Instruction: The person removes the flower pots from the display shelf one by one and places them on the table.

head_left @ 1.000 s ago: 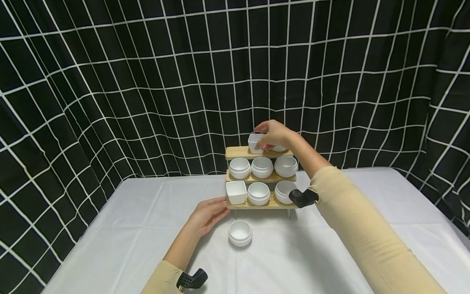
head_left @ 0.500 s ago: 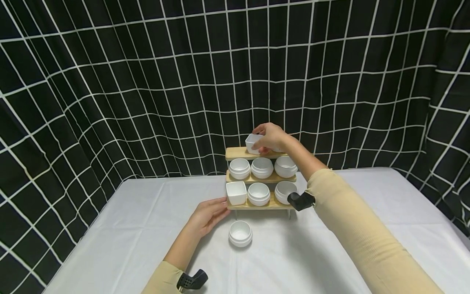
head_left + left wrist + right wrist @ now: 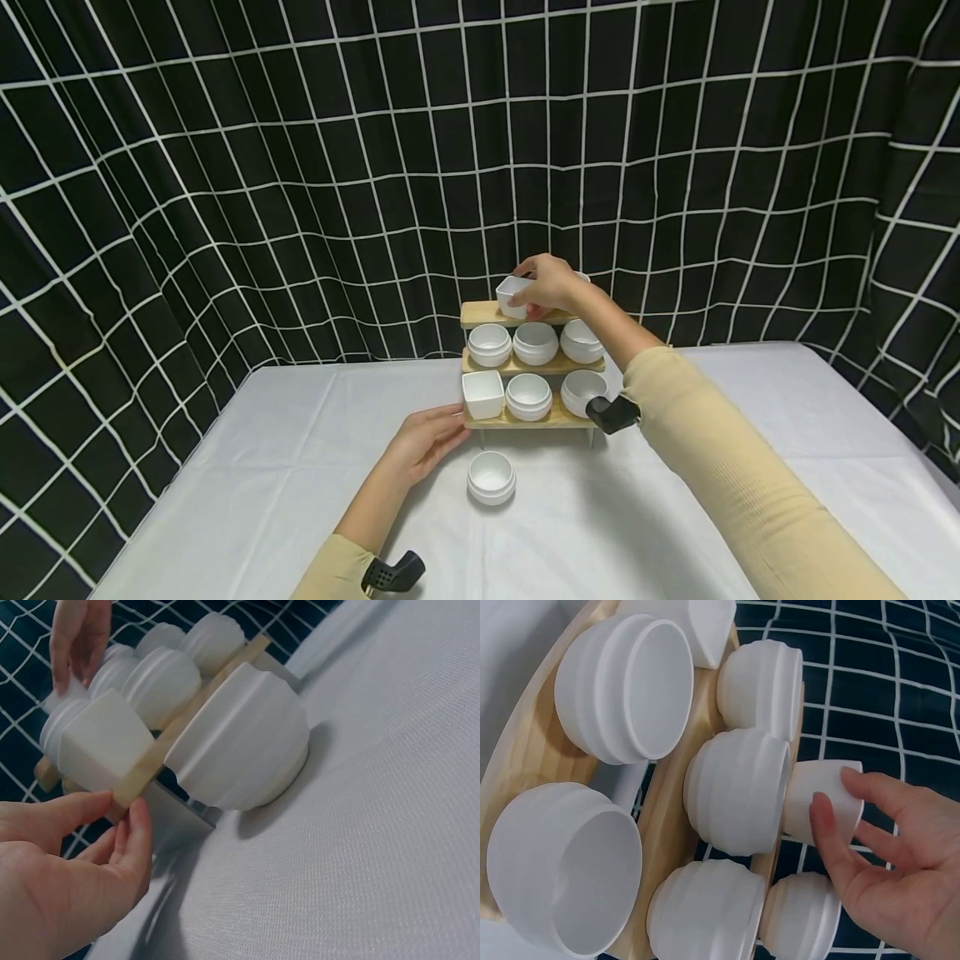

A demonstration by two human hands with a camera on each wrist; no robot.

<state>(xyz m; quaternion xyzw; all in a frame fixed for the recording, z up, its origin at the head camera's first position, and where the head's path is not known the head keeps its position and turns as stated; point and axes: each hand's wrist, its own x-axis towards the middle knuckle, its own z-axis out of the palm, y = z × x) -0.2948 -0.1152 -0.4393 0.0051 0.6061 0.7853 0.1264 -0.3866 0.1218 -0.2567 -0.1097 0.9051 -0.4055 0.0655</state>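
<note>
Pinching far square cup (image 3: 817, 780), likely light, brittle, by its walls with right fingers (image 3: 824, 817); clamping rack (image 3: 478, 313) with left fingers (image 3: 139, 832).

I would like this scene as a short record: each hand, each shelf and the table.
Left hand: pinches bottom shelf at left end
Right hand: holds square bowl at top shelf
Top shelf: round bowl at right
Middle shelf: three round bowls
Bottom shelf: other square bowl at left, two round bowls
Table: single round bowl before bottom shelf
</note>
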